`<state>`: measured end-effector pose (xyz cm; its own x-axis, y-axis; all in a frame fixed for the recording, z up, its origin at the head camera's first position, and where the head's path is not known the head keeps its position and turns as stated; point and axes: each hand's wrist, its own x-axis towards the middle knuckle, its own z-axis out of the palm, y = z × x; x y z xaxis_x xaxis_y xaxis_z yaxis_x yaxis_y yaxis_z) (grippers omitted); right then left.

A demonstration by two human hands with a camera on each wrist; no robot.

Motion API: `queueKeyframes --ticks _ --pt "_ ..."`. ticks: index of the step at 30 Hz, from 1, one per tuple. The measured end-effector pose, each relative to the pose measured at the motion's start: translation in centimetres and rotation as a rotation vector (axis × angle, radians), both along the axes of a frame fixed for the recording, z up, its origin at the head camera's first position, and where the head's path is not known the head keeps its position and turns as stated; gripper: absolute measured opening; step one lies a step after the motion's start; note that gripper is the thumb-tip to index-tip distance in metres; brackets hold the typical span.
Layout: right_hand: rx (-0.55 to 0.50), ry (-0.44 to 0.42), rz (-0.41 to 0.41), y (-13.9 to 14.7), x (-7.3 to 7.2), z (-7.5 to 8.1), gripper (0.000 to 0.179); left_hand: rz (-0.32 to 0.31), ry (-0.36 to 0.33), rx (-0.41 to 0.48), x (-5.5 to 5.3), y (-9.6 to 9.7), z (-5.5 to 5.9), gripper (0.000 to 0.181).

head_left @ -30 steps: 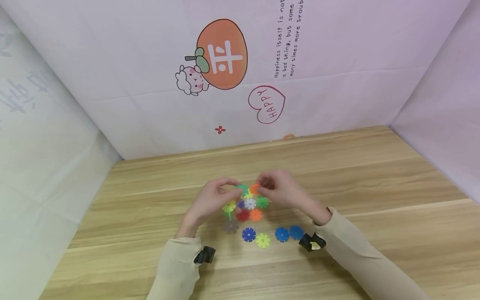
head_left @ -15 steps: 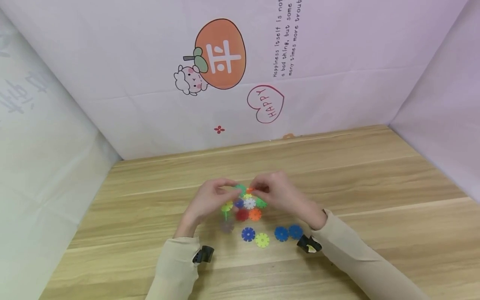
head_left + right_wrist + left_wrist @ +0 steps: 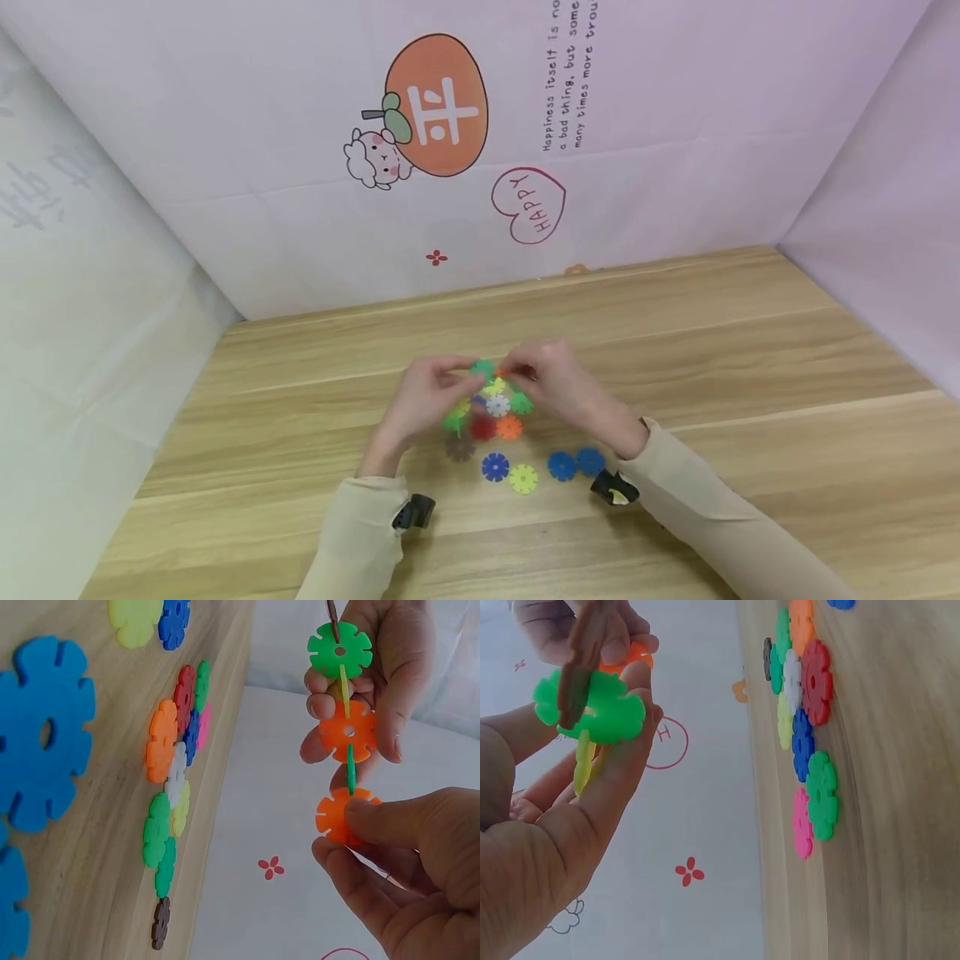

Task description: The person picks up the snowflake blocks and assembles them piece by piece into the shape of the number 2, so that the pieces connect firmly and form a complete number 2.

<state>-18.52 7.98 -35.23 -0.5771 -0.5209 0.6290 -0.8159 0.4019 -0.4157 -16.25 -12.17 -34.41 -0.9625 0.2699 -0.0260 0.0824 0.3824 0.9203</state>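
In the head view my left hand (image 3: 427, 396) grips a chain of slotted snowflake discs in the air. The right wrist view shows its brown end, a green disc (image 3: 340, 650), a yellow disc (image 3: 345, 690) edge-on, an orange disc (image 3: 348, 732) and an edge-on green disc (image 3: 351, 769). Thumb and fingers of my right hand (image 3: 412, 855) pinch another orange disc (image 3: 334, 815), whose rim meets that edge-on green disc. The brown disc (image 3: 581, 664) stands edge-on across the green one in the left wrist view. My left fingers partly hide the chain's middle.
Several loose discs lie below the hands, among them a white disc (image 3: 498, 406) and a red disc (image 3: 483, 428). Nearer me are a dark blue disc (image 3: 495, 467), a yellow disc (image 3: 523, 479) and two blue discs (image 3: 562, 467). A printed cloth wall (image 3: 637, 200) closes the table's back.
My right hand has moved left, closer to my left hand, with the orange disc. That disc has turned from nearly face-on to a thin sliver in the head view.
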Motion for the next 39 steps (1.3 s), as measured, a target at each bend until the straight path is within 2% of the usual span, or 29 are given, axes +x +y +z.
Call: queueKeyframes --ticks 4,7,13,20,26,29,33,36,39 --pt "-0.003 0.081 0.010 -0.1 -0.1 -0.2 0.010 0.014 0.018 -0.009 0.0 0.3 0.0 0.037" --pt "-0.012 0.092 0.029 -0.1 -0.2 -0.3 0.011 0.008 0.022 -0.005 0.0 0.4 0.1 0.037" --pt "-0.084 0.004 0.014 0.1 -0.3 0.1 0.009 -0.001 0.001 0.019 0.0 -0.1 0.3 0.037" --pt "-0.069 -0.069 0.022 0.1 -0.2 0.2 0.009 0.035 0.002 0.022 -0.2 -0.4 0.2 0.027" --pt "-0.058 -0.161 0.055 0.3 -0.1 0.4 0.008 0.023 0.006 0.010 -0.2 -0.4 0.3 0.024" --pt "-0.011 -0.230 0.056 0.5 0.0 0.8 0.009 0.018 -0.002 -0.001 -0.2 -0.5 0.5 0.024" --pt "0.102 -0.353 0.000 1.0 0.3 1.3 0.013 0.038 -0.006 -0.012 -0.3 -0.7 0.6 0.021" --pt "0.267 -0.458 -0.055 1.3 0.5 1.6 0.014 0.054 -0.009 -0.015 -0.2 -0.9 0.8 0.021" --pt "0.449 -0.615 -0.105 1.3 1.1 1.8 0.017 0.062 -0.007 -0.020 -0.2 -1.1 0.9 0.023"
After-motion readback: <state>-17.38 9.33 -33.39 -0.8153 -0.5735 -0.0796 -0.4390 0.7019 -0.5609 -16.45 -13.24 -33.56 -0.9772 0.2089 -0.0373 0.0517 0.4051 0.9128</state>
